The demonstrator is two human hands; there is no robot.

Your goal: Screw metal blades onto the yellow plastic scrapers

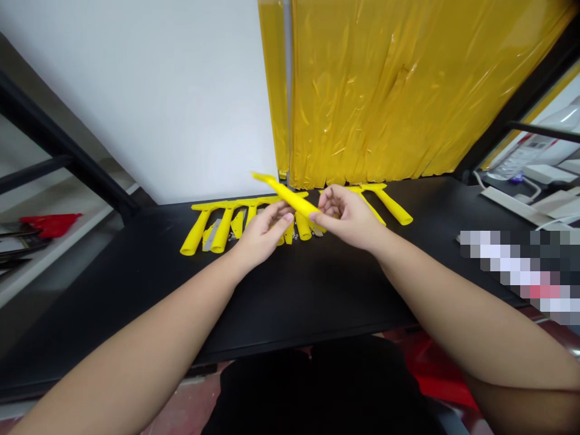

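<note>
My right hand [351,217] grips the hollow end of a yellow plastic scraper handle [290,196] between thumb and fingers. The handle is raised above the table and slants up to the left, its flat head end pointing away. Close beneath it is my left hand [267,232], fingers loosely bent and thumb apart; whether the fingertips touch the handle I cannot tell. Behind the hands lies a row of similar yellow scraper handles [222,229], heads toward the back. Among them are small yellow plates [237,225] and a grey metal blade [211,235]. My hands cover part of the row.
The black table [312,290] has a white panel [181,90] and a yellow plastic-wrapped panel [385,90] along its back. Another yellow handle [399,208] lies right of my hands. Black frame bars [58,127] and a shelf with a red item [49,223] stand at left.
</note>
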